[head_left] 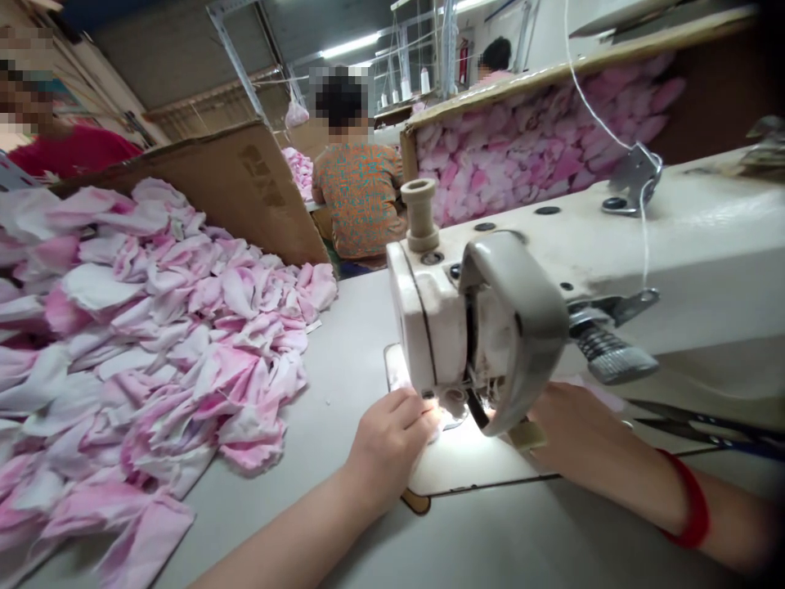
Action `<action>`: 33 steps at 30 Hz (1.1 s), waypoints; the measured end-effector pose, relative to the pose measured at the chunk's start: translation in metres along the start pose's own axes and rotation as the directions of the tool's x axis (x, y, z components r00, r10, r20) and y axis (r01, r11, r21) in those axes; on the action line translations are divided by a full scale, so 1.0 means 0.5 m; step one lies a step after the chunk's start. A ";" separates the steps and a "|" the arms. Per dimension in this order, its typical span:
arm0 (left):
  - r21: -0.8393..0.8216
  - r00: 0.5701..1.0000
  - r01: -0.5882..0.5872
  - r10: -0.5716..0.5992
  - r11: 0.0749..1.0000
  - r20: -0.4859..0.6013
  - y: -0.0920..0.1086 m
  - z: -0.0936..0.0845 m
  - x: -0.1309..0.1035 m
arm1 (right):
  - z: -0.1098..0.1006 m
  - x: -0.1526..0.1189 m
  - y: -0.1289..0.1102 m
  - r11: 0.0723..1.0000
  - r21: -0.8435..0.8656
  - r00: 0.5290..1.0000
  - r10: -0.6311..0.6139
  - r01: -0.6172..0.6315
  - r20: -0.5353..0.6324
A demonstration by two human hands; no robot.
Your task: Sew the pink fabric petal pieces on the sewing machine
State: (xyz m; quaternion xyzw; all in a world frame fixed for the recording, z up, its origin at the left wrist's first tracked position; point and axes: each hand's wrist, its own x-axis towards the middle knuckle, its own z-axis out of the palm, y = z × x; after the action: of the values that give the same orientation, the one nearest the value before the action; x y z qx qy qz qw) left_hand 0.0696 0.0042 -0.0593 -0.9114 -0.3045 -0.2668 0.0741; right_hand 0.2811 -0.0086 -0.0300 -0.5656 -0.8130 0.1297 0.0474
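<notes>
A white sewing machine (429,311) stands on the pale table, its lamp lighting the metal plate (457,470) under the needle area. My left hand (392,442) rests left of the presser foot, fingers bent together at a small pale piece of cloth (437,425), mostly covered by the fingertips. To the right of the machine head is my right hand (570,429), a red band around its wrist. Its fingers go behind the head and are hidden, so what they hold does not show. A bit of pale pink cloth (598,394) lies just beyond that hand.
A large heap of pink and white cloth pieces (177,327) covers the table's left, before a cardboard panel (233,188). Dark scissors (693,425) lie at right. Behind the machine is a box of pink pieces (521,147). Other people sit farther back and at left.
</notes>
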 end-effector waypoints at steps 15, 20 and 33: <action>0.098 0.994 0.023 -0.033 0.995 0.106 0.030 -0.003 -0.001 | 0.006 -0.009 0.003 0.997 -0.077 0.995 -0.037 0.030 -0.092; 0.247 0.994 -0.055 0.031 0.968 0.102 0.027 0.007 -0.002 | -0.009 0.001 -0.004 0.997 -0.073 0.998 -0.004 -0.001 -0.069; -0.214 0.995 0.066 -0.048 0.975 0.087 -0.032 -0.047 0.012 | 0.016 -0.003 0.010 0.992 -0.106 0.988 -0.081 0.067 -0.132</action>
State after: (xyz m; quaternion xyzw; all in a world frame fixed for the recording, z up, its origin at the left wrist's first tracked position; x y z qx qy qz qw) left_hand 0.0535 0.0132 -0.0368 -0.9150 -0.3023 -0.2633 -0.0458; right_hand 0.2843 -0.0099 -0.0390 -0.5443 -0.8339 0.0476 0.0786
